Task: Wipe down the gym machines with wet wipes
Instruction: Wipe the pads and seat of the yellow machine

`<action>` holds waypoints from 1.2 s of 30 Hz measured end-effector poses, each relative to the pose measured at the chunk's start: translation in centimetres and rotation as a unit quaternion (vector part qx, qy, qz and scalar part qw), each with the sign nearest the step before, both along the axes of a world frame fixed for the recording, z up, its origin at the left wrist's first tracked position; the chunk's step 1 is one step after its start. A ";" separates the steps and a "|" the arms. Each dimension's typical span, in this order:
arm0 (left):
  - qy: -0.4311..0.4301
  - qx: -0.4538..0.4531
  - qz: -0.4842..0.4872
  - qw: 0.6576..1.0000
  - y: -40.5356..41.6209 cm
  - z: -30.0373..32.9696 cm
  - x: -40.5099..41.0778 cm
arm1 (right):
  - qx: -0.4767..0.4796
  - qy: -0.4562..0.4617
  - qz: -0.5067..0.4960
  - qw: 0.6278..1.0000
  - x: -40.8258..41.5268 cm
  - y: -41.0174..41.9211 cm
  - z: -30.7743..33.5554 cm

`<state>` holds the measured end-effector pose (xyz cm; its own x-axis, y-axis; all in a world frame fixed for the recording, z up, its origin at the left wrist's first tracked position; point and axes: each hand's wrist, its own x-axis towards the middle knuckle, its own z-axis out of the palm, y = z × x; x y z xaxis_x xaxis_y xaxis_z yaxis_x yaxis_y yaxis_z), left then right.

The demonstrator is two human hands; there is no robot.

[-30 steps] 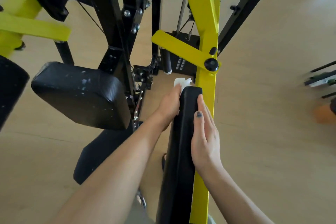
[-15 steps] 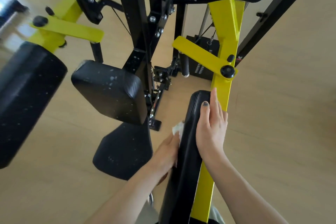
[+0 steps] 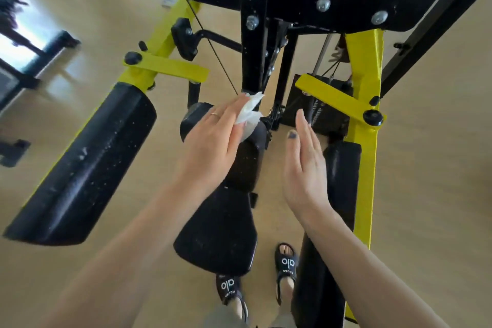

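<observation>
Left hand (image 3: 213, 141) presses a wet wipe (image 3: 249, 114) under flat fingers; right hand (image 3: 306, 168) hovers open, empty

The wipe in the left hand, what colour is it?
White. The wipe shows best in the head view, under the left hand, over a black pad.
</observation>
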<state>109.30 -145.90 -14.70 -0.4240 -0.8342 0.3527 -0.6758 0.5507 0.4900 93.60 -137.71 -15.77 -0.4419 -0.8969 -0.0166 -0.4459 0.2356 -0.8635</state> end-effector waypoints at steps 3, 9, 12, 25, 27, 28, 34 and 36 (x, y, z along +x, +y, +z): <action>-0.147 -0.069 -0.053 0.985 -2.8 -2.0 0.7 | 0.020 -0.114 0.013 0.993 2.4 -1.8 0.6; -0.210 -0.083 -0.115 0.967 -4.5 -3.8 2.7 | 0.081 -0.246 -0.037 0.965 4.7 -3.7 -0.3; -0.208 -0.032 -0.121 0.970 -5.3 -2.8 5.0 | 0.087 -0.256 -0.050 0.962 5.0 -3.9 -0.4; -0.278 -0.170 -0.176 0.929 -2.6 -3.5 -0.9 | 0.099 -0.360 -0.078 0.924 2.9 -4.4 -1.7; -0.268 -0.161 -0.192 0.930 -3.2 -3.5 0.5 | 0.101 -0.368 -0.067 0.922 2.6 -4.3 -1.9; -0.254 -0.149 -0.192 0.936 -3.4 -3.5 1.4 | 0.098 -0.369 -0.065 0.922 2.8 -4.3 -2.2; -0.115 -0.043 -0.097 0.988 -4.9 -3.4 5.9 | 0.087 -0.338 -0.087 0.933 4.5 -4.9 -1.3; -0.071 -0.030 -0.056 0.995 -4.5 -3.7 5.3 | 0.088 -0.320 -0.083 0.940 4.8 -5.2 -0.7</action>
<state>114.61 -150.44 -18.41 -0.5617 -0.7585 0.3304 -0.6691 0.6514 0.3579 98.43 -142.86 -16.49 -0.4249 -0.7748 -0.4681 0.2078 0.4199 -0.8835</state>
